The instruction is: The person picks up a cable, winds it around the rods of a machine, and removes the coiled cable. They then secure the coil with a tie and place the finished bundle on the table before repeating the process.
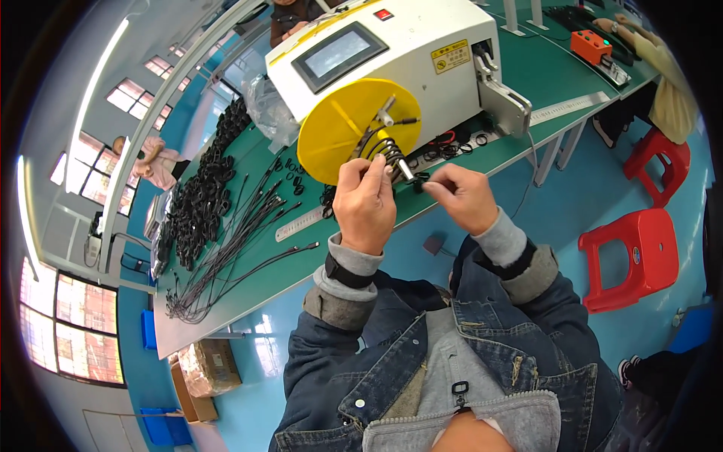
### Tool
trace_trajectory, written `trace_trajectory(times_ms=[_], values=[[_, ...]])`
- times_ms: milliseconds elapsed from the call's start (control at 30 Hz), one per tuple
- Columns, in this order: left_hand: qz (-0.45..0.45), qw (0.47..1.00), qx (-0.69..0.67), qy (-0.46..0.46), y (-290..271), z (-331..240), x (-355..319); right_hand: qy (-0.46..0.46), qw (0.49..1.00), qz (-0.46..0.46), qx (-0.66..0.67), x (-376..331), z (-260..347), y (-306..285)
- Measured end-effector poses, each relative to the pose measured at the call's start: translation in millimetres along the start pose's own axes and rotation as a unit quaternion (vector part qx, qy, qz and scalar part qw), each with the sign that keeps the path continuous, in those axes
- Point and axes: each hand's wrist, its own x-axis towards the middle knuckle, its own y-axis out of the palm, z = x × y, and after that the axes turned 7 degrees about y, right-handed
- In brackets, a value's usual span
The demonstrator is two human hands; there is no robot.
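Observation:
A white winding machine (410, 56) stands on the green table, with a yellow disc (325, 132) on its front. Around the metal spindle in the disc's middle lies a coil of black cable (388, 148), one plug end sticking out to the right. My left hand (364, 209) pinches at the coil's lower left side, thumb and forefinger together. Just right of the spindle tip, my right hand (468, 202) is closed in a pinch by a small black piece (422, 181); whether this is a cable end or a tie, I cannot make out.
Loose black cables (226, 256) and a heap of coiled cables (199, 196) lie left on the green table (263, 275). A steel ruler (300, 224) runs along its front edge. Red stools (640, 260) stand at right. Other people work across the table and at far right.

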Motion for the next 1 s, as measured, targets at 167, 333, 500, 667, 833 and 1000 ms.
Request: trace_trajectory(times_ms=[167,333,500,667,833,1000], values=[[0.021,1.000,-0.001,-0.010,-3,0,-7,-0.126,0.992,-0.015,0.029,17,5,27],[0.116,0.990,0.018,-0.082,-8,1,5,-0.111,0.993,-0.018,0.019,25,-7,28],[0.155,0.983,0.061,-0.081,-3,13,5,-0.061,0.997,-0.035,-0.014,39,-5,21],[0.226,0.969,0.002,-0.101,-5,24,-5,-0.100,0.994,0.027,-0.036,56,-15,24],[0.195,0.970,-0.038,-0.139,-3,18,-8,-0.056,0.989,0.125,0.053,53,-22,26],[0.196,0.967,-0.076,-0.141,-11,20,-8,-0.023,0.960,0.163,0.226,47,-19,44]])
